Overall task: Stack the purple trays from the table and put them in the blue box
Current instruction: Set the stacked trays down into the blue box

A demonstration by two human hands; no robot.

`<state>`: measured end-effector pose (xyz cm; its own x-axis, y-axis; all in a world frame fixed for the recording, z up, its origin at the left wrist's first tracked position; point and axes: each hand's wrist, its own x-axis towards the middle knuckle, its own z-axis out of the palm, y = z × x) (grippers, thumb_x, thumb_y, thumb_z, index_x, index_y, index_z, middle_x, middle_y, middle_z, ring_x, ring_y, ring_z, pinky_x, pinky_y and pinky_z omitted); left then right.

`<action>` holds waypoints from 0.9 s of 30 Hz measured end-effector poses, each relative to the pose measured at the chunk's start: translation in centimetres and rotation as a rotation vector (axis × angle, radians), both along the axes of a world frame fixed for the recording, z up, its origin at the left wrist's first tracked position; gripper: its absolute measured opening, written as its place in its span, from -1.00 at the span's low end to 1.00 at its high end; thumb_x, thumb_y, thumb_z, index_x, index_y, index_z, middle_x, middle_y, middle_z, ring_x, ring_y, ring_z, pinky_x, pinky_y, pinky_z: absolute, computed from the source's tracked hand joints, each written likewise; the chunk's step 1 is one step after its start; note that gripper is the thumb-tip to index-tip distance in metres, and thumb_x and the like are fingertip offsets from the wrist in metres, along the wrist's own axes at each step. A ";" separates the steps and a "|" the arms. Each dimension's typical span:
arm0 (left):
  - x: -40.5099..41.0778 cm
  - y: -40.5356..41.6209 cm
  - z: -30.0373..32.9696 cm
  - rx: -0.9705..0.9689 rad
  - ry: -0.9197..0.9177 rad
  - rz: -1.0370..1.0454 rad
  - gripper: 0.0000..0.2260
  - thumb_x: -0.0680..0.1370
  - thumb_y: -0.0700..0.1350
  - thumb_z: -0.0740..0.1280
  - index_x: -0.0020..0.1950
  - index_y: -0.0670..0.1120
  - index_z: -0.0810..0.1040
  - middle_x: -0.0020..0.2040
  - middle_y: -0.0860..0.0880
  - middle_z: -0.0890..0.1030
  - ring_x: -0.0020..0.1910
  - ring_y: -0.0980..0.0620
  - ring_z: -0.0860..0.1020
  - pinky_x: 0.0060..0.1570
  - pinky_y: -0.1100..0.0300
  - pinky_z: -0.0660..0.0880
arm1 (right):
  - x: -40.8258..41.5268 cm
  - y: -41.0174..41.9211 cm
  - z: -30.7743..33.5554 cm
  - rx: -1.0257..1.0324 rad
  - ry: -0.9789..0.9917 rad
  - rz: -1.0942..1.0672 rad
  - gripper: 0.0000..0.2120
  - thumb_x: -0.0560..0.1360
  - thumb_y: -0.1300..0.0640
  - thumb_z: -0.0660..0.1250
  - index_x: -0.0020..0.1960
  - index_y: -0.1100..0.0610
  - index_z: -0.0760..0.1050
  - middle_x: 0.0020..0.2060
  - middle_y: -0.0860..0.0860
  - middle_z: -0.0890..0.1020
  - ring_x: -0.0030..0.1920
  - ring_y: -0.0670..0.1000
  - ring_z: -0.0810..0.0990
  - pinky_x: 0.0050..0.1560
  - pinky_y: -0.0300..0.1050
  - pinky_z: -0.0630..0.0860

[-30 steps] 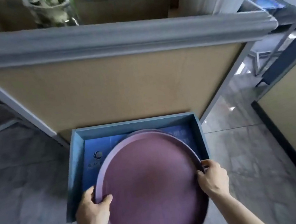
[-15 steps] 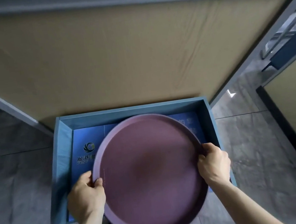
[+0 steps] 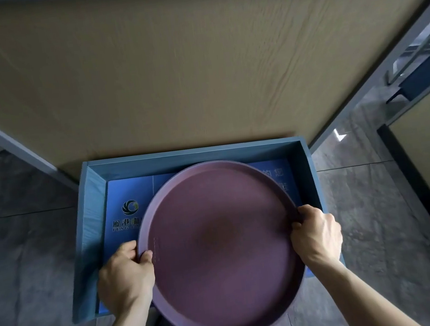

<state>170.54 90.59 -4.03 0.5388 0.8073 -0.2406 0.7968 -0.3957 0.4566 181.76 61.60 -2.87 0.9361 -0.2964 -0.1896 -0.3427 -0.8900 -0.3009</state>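
Round purple tray [image 3: 219, 247]: we hold it by the rim over the blue box [image 3: 92, 206], its near edge overhanging the box's front wall at 6 o'clock. Whether more trays lie beneath it, we cannot tell. Left hand [image 3: 123, 277]: curled on the rim at 9 o'clock, thumb inside. Right hand [image 3: 317, 235]: clamped on the rim at 3 o'clock. Box floor: blue printed sheet [image 3: 128, 199], logo at 10 o'clock. Tan partition panel [image 3: 169, 73]: directly behind the box at 12 o'clock. Grey tiled floor [image 3: 25, 269] either side
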 end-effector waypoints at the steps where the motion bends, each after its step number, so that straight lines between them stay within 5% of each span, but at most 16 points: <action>1: 0.0 0.0 0.0 0.003 0.002 0.004 -0.76 0.46 -0.05 0.49 0.12 -0.01 0.68 0.01 -0.04 0.74 0.00 -0.22 0.64 -0.17 0.07 0.53 | 0.0 0.0 -0.1 0.002 -0.001 -0.001 -0.79 0.36 0.25 0.34 -0.03 0.07 0.60 -0.21 0.19 0.63 -0.15 0.31 0.55 -0.23 -0.06 0.37; 27: -0.2 1.2 -0.4 -0.031 -0.083 0.032 -0.71 0.36 -0.08 0.59 0.04 -0.06 0.68 0.00 -0.09 0.70 -0.01 -0.21 0.62 -0.14 0.07 0.43 | 0.6 0.0 -0.3 0.073 -0.018 -0.018 -0.75 0.30 0.25 0.36 -0.05 0.05 0.64 -0.20 0.17 0.65 -0.14 0.33 0.59 -0.19 -0.02 0.50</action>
